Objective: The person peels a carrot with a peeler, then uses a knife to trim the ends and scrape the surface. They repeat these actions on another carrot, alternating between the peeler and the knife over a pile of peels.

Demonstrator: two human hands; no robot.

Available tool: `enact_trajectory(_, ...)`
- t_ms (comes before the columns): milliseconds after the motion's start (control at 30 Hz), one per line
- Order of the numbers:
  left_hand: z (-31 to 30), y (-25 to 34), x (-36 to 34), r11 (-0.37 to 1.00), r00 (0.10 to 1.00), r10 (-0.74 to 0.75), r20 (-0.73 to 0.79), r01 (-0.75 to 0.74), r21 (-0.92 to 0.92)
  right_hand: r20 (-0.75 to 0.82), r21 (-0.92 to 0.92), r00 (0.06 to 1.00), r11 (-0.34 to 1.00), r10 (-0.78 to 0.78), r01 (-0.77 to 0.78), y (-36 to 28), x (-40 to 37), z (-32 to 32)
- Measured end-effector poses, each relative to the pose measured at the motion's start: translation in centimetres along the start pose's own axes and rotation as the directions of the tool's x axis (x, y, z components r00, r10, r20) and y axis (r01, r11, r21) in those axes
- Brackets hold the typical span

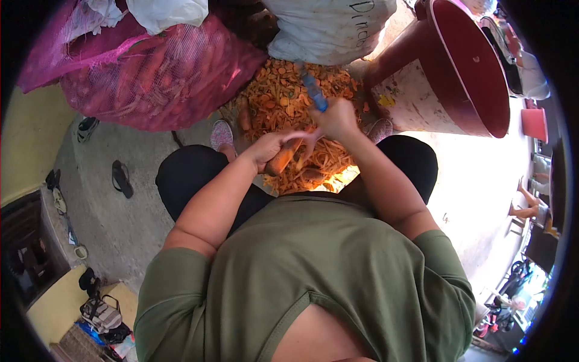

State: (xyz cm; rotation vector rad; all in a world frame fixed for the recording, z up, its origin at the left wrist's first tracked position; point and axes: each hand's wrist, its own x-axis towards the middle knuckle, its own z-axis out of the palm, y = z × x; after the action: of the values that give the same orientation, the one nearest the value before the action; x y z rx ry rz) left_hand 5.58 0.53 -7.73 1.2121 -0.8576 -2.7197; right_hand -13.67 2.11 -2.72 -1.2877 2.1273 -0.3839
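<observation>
My left hand (pixel 265 152) is closed around a thick orange root vegetable, most likely a carrot (pixel 281 161), its cut orange side facing up. Opposite it, my right hand (pixel 338 119) grips a tool with a blue handle (pixel 315 93), blurred by motion; its working end cannot be made out. The fingers between the two hands are smeared too. Beneath both hands lies a wide heap of orange peelings and slices (pixel 283 90), spread between my feet.
A pink mesh sack (pixel 163 78) full of reddish-orange roots leans at the upper left. Beyond the heap stands a white sack (pixel 332 30) with writing. To the right is a tilted dark-red bucket (pixel 422 90). A slipper (pixel 122 179) lies on the concrete floor; people are at far right.
</observation>
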Motion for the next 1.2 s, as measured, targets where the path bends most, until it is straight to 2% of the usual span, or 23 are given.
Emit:
enact_trajectory(33, 0.1, 0.0, 0.0, 0.999, 0.999, 0.037, 0.009, -0.037, -0.013, -0.034, 0.018, 0.996, 0.997, 0.081, -0.08, 0.9, 1.1, -0.6)
enact_trajectory(67, 0.1, 0.2, -0.4, 1.0, 0.999, -0.003, -0.032, 0.003, -0.02, -0.129, 0.02, 0.981, 0.989, 0.147, -0.145, 2.9, 3.0, -0.9)
enact_trajectory(100, 0.4, 0.4, -0.7, 1.0, 0.999, 0.023, -0.035, -0.024, -0.015, -0.227, -0.044, 0.948, 0.97, 0.224, -0.24, 2.9, 3.3, -2.5)
enact_trajectory(133, 0.9, 0.6, -1.2, 0.999, 0.998, 0.05, -0.036, -0.051, -0.008, -0.294, -0.037, 0.94, 0.981, 0.171, -0.19, 3.9, 3.9, -3.0)
enact_trajectory(167, 1.2, 0.7, -1.4, 0.997, 0.997, 0.075, -0.034, -0.075, 0.003, -0.269, -0.005, 0.95, 0.986, 0.157, -0.164, 4.5, 4.0, -2.6)
enact_trajectory(233, 0.9, 0.7, -0.8, 0.996, 0.996, 0.085, -0.037, -0.086, -0.027, -0.222, 0.057, 0.968, 0.993, 0.118, -0.108, 1.5, 1.8, -2.9)
enact_trajectory(267, 0.8, 0.6, -0.6, 0.995, 0.995, 0.09, -0.041, -0.092, -0.046, -0.157, 0.1, 0.987, 0.995, 0.04, -0.024, 0.5, 0.7, -1.9)
enact_trajectory(333, 0.6, 0.9, -0.6, 0.999, 0.995, 0.0, -0.097, -0.005, -0.046, 0.049, -0.024, 0.99, 0.991, -0.133, 0.135, -1.6, -1.9, -0.6)
enact_trajectory(367, 0.6, 1.0, -0.5, 0.998, 0.991, -0.045, -0.124, 0.04, -0.043, 0.058, -0.033, 0.992, 0.993, -0.114, 0.116, -1.6, -1.9, -0.1)
enact_trajectory(433, 0.3, 0.1, -0.1, 0.998, 0.989, 0.066, -0.129, -0.063, 0.03, 0.072, -0.052, 0.995, 0.996, -0.073, 0.077, -1.2, -1.6, 0.9)
enact_trajectory(467, 0.2, -0.3, 0.1, 0.991, 0.984, 0.122, -0.127, -0.114, 0.067, 0.036, 0.002, 0.999, 1.0, 0.003, -0.003, -0.5, -0.6, 0.2)
enact_trajectory(567, 0.6, 0.5, -1.0, 0.998, 0.997, 0.023, -0.075, -0.028, -0.06, -0.231, -0.075, 0.961, 0.982, 0.151, -0.172, 3.0, 3.1, -2.0)
enact_trajectory(633, 1.6, 1.0, -1.6, 0.997, 0.992, 0.056, -0.116, -0.061, -0.045, -0.239, 0.051, 0.95, 0.98, 0.201, -0.194, 3.6, 3.3, -3.1)
enact_trajectory(733, 2.6, 2.1, -2.0, 0.998, 0.99, 0.068, -0.123, -0.07, -0.011, -0.064, 0.065, 0.998, 0.998, 0.022, -0.018, -0.2, -0.1, -2.4)
enact_trajectory(800, 2.0, 1.6, -1.3, 0.999, 0.993, 0.032, -0.118, -0.035, -0.017, 0.104, 0.01, 0.982, 0.988, -0.155, 0.155, -1.9, -2.5, -0.9)
enact_trajectory(900, -0.1, -0.2, 0.4, 0.999, 0.998, -0.021, -0.058, 0.019, -0.03, 0.066, 0.005, 0.994, 0.996, -0.089, 0.089, -0.8, -1.3, 0.9)
enact_trajectory(933, 0.2, -0.1, -0.1, 1.0, 1.0, -0.016, -0.008, 0.016, -0.012, 0.012, 0.02, 1.0, 1.0, -0.011, 0.011, 0.2, -0.1, 0.1)
enact_trajectory(967, 0.6, 0.2, -0.6, 1.0, 0.999, -0.01, 0.04, 0.01, 0.007, -0.029, 0.065, 0.984, 0.983, 0.176, -0.174, 2.1, 2.1, 0.0)
enact_trajectory(1000, 1.4, 0.7, -1.1, 1.0, 1.0, -0.022, -0.018, 0.022, 0.007, -0.167, 0.03, 0.971, 0.985, 0.171, -0.168, 2.9, 2.9, -1.9)
enact_trajectory(1033, 1.3, 0.7, -1.3, 1.0, 1.0, 0.002, -0.002, -0.002, 0.006, -0.326, -0.051, 0.935, 0.985, 0.14, -0.165, 6.1, 5.1, -1.7)
enact_trajectory(1100, 1.0, 0.8, -1.5, 0.999, 0.998, 0.048, 0.035, -0.048, 0.008, -0.34, 0.028, 0.93, 0.99, 0.138, -0.136, 6.0, 4.5, -3.0)
enact_trajectory(1167, 0.7, 0.5, -0.6, 0.999, 0.999, 0.043, -0.029, -0.044, -0.026, -0.189, 0.039, 0.973, 0.992, 0.129, -0.124, 3.2, 2.9, -2.4)
enact_trajectory(1200, 0.7, 0.4, -0.4, 0.998, 0.997, 0.036, -0.066, -0.039, -0.048, -0.136, -0.049, 0.987, 0.994, 0.087, -0.094, 1.9, 2.2, -2.2)
